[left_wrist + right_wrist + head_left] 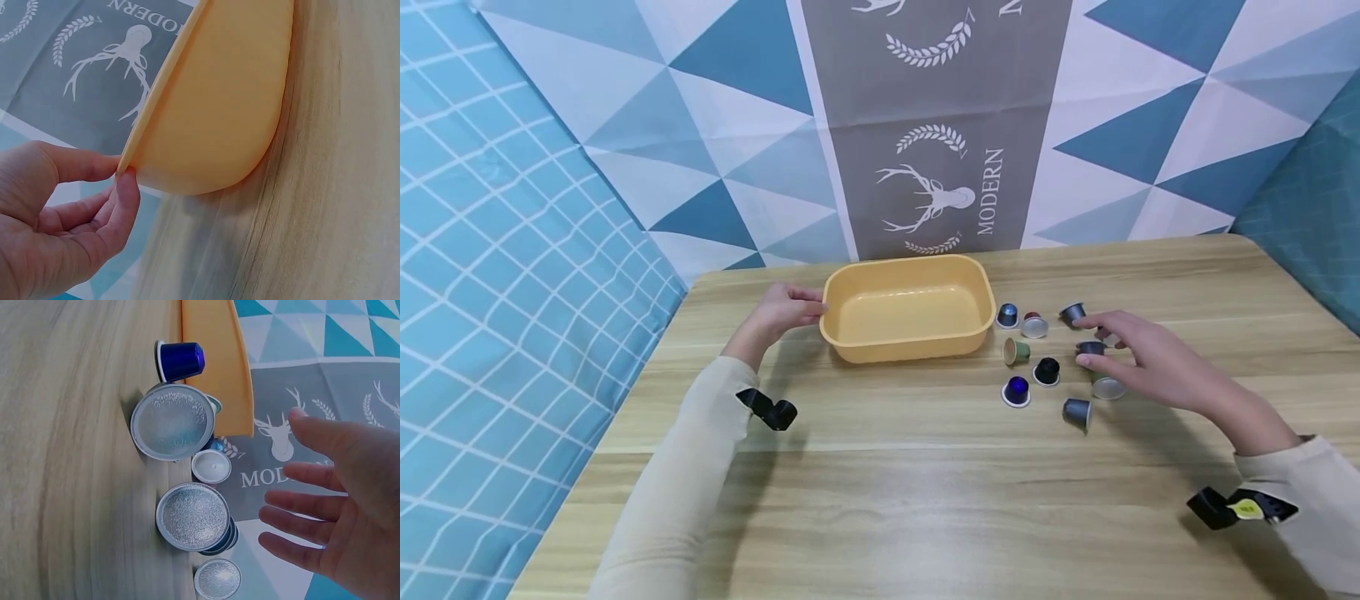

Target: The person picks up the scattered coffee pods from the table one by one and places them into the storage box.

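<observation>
My left grip [782, 313] pinched the left rim of the yellow plastic basin [917, 350]; my right grip [1138, 354], spread apart, hovered over coffee capsules [1047, 372] scattered on the desk [910, 475] to the basin's right.

- The tub [910, 352] stood toward the back of the desk [910, 492], its long sides running left to right.
- A back cloth [760, 75] hung behind the desk; a side cloth [497, 250] hung to its left.
- The capsules [1047, 372] lay loosely scattered on the desk, right of the tub.
- One capsule [1007, 315] sat just beside the tub's right end; another [1077, 412] lay frontmost.
- Of the hands, the left hand [782, 311] was at the tub's left rim, the right hand [1150, 358] over the scatter's right side.
</observation>
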### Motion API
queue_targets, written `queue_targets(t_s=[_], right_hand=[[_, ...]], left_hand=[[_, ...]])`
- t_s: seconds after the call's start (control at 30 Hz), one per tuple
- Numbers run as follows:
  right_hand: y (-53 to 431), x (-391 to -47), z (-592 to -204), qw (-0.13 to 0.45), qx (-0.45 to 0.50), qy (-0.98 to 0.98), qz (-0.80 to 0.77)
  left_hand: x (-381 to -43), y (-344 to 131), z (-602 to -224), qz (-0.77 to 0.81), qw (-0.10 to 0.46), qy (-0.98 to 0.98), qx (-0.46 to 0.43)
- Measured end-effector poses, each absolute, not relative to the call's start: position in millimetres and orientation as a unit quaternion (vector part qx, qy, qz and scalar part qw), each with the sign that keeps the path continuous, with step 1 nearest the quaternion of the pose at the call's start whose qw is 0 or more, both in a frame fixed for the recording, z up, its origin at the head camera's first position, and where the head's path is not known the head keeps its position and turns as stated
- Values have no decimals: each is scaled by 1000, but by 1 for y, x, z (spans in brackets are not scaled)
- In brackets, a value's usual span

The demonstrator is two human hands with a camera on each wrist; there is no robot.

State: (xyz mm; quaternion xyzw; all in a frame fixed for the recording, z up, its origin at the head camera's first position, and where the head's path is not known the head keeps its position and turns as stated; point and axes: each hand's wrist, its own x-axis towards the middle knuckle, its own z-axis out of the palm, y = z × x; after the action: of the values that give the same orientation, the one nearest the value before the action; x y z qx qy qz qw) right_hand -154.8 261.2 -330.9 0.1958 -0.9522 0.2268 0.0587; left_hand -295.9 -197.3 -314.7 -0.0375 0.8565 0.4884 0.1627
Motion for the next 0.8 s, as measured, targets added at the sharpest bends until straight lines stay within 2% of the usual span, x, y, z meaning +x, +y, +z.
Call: queue_targets(t_s=[0.23,0.57,0.8], right_hand=[[260,-152,-330,61,207,-949,227],[262,-149,-334,100,269,-935,207],[258,-149,-335,101,291,-931,195]], left_hand=[[-290,-200,-316,494,167,852,-36],[-283,-201,-315,503,163,847,-45],[-270,-206,-315,508,160,845,-48]])
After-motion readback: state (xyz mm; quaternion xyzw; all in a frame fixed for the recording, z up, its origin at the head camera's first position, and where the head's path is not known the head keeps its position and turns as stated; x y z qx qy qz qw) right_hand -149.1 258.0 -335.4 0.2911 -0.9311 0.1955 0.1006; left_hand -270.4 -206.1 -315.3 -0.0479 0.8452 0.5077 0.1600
